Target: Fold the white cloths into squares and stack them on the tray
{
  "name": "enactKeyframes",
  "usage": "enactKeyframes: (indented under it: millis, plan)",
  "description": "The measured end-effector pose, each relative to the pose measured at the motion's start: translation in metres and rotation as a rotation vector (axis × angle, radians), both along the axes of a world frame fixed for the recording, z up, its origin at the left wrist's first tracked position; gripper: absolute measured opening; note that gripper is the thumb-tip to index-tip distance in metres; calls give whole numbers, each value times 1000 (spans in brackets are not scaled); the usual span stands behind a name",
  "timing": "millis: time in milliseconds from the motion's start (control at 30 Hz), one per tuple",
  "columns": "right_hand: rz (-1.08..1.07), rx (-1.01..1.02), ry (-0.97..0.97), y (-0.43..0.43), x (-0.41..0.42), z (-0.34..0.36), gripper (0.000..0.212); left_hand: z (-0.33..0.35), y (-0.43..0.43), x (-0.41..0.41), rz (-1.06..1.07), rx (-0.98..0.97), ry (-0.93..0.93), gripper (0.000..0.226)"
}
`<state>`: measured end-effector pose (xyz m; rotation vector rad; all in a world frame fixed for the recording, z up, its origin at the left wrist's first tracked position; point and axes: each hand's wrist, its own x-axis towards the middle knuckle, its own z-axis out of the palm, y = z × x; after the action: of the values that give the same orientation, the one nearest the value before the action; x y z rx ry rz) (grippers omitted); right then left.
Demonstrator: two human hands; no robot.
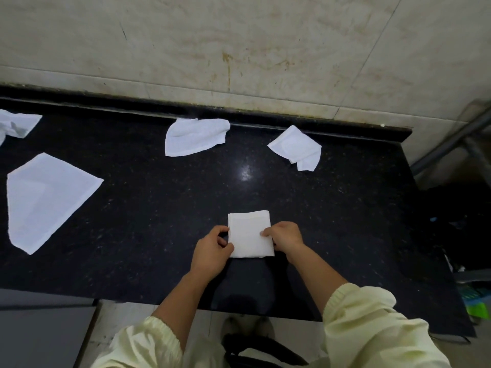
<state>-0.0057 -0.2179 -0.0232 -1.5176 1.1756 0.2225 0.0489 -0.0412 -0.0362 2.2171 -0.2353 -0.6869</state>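
Observation:
A small folded white cloth [248, 232] lies flat on the black counter [159, 208], near its front edge. My left hand [212, 251] pinches the cloth's left edge and my right hand [285, 236] pinches its right edge, thumb on top. Unfolded white cloths lie around: a large flat one [45, 197] at the left, a crumpled one [195, 136] at the back centre, another [296, 147] at the back right, and one [16, 123] cut off at the far left. No tray shows in this view.
A stained beige wall [239, 49] rises behind the counter. The counter ends at the right, where a metal pipe [451, 139] and dark clutter sit. A grey surface [39, 328] lies lower left. My shoes show on the floor below.

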Motion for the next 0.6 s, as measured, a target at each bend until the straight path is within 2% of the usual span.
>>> enactKeyframes:
  millis: [133,233,300,367,433,500,600]
  plan:
    - [34,40,-79,3,2,11,15,5,-1,5,-38,31,31,38]
    - [70,40,-180,5,4,24,17,10,-3,9,0,33,126,35]
    - [86,60,-246,5,6,35,21,14,-7,8,160,-132,294,31]
    - [99,79,-291,3,6,49,22,26,-14,4,305,-323,570,25]
    - [82,108,-336,0,5,65,20,31,-22,2,334,-419,806,40]
    - [48,145,-373,-7,1,80,18,37,-30,0,296,-490,916,49]
    - [-6,196,-404,-24,-10,103,16,50,-50,1,296,-623,957,40]
